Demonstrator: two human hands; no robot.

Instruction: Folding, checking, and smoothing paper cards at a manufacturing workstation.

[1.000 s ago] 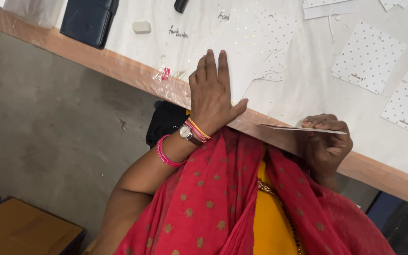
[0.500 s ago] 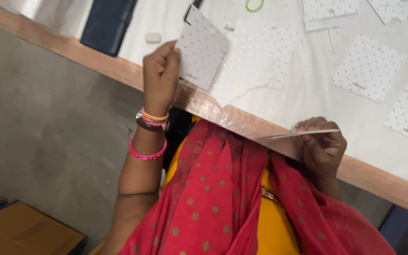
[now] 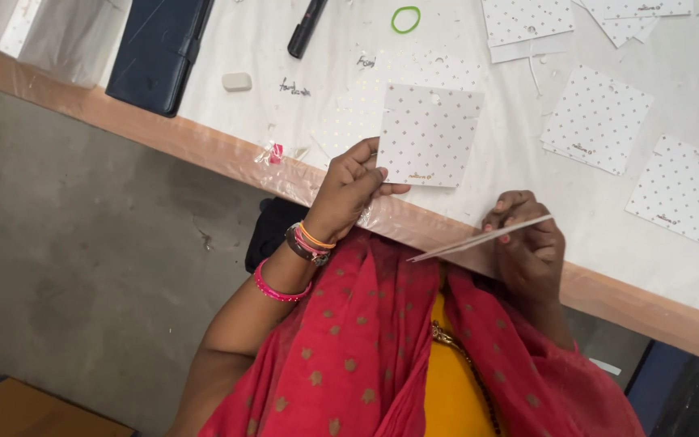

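Dotted card (image 3: 429,136) lies flat on the bench (image 3: 204,146), its lower left corner pinched in the left hand (image 3: 351,188) grip; the right hand (image 3: 527,251) grip is closed on thin cards (image 3: 479,238).

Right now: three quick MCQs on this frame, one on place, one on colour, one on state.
1. The green ring lies: A on the floor; B on the table's far side, beside the black marker; C on a wrist.
2. The dotted card in the left hand is: A white; B blue; C red.
3. The right hand is: A open and flat; B out of view; C gripping a thin stack of cards seen edge-on.

Answers: B, it sits next to the marker; A, white with small dots; C, fingers curl around the stack.
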